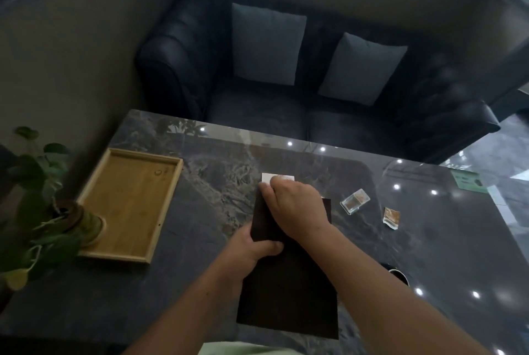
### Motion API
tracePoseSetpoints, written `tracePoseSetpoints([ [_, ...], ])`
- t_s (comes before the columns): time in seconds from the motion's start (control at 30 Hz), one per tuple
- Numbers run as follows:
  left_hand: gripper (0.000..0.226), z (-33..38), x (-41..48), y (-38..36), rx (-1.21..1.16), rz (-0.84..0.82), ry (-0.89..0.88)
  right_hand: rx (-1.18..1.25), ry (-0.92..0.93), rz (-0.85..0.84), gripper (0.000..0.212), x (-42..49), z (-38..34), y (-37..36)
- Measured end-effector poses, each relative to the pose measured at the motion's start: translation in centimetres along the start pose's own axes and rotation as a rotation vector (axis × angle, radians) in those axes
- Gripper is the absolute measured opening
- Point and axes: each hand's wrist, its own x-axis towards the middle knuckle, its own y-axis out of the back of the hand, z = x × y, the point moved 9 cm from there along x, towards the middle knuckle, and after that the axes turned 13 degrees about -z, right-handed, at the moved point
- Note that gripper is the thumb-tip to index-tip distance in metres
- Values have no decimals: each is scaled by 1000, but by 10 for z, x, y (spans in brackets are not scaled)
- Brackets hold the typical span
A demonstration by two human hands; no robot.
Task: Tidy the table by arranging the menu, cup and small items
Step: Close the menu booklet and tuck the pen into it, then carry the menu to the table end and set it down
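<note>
A dark menu folder (289,297) lies on the marble table (200,283) in front of me. My left hand (257,246) grips its left edge, thumb on top. My right hand (294,203) is curled over the folder's far end and pinches a white card (269,177) that sticks out beyond it. To the right lie a small clear box (355,201) and a small packet (391,218). The dark rim of a cup (399,276) shows beside my right forearm, mostly hidden.
An empty wooden tray (94,206) sits at the left of the table, with a potted plant (43,211) on its near left corner. A green card (468,181) lies at the far right. A dark sofa (286,120) with two cushions stands beyond the table.
</note>
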Motion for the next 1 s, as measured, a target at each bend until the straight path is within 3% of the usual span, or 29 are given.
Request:
tracePoseSetpoints([
  [0.07,49,-3,-1,2,-28,-1,16,-31,-43,-100,14,4,18,-7],
  [0.17,46,-8,-1,8,-44,-9,48,-32,-159,-161,27,6,53,-14],
  [0.27,48,-14,2,15,-60,-6,79,235,-405,-86,50,-10,93,-18],
  [0.5,42,-37,22,10,-92,-101,182,910,-827,94,29,-95,128,-73],
  [0.6,44,-38,38,-12,-97,-165,188,983,-857,130,33,-126,132,-78],
  [0.77,38,-36,56,-55,-34,-212,173,1347,-845,191,34,-179,136,-79],
  [1.0,50,-66,62,-141,65,-237,139,1638,-670,197,21,-267,166,-77],
])
